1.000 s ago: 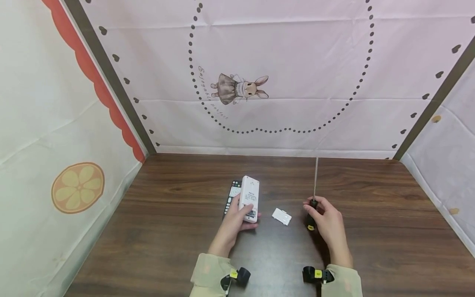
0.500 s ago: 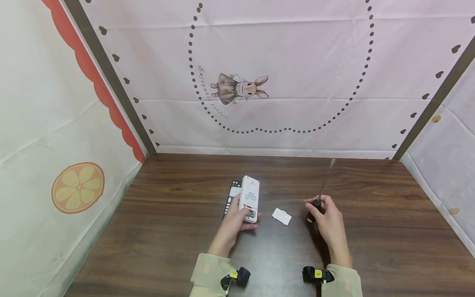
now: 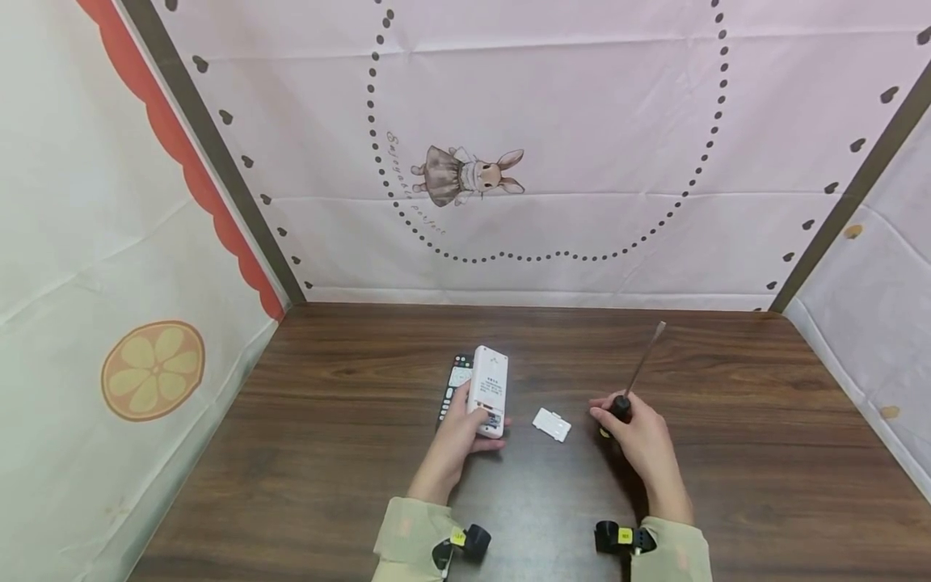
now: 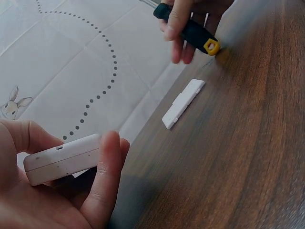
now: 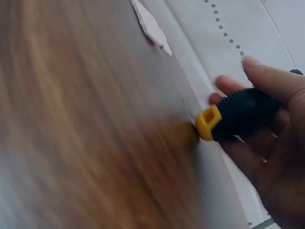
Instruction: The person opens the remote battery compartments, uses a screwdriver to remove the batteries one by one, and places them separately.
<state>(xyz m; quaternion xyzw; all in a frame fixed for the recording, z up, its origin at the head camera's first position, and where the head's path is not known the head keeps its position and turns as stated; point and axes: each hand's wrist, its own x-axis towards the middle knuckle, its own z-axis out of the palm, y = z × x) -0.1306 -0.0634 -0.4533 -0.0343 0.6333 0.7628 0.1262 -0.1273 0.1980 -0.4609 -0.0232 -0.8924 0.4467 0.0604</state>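
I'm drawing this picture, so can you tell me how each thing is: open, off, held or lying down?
White remote: held, printed back up, battery compartment open
Battery cover: off, lying on the table
Dark remote: buttons up, partly hidden
Screwdriver: held, blade pointing away from the person
Left hand: gripping the white remote
Right hand: gripping the screwdriver's handle

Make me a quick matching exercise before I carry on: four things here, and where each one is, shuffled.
Things
1. screwdriver
2. white remote
3. white cover
4. dark remote

Places
A. held in the left grip
B. buttons showing, partly hidden in the head view
C. held in the right grip
D. on the tabletop, between both grips

Pairs: 1-C, 2-A, 3-D, 4-B
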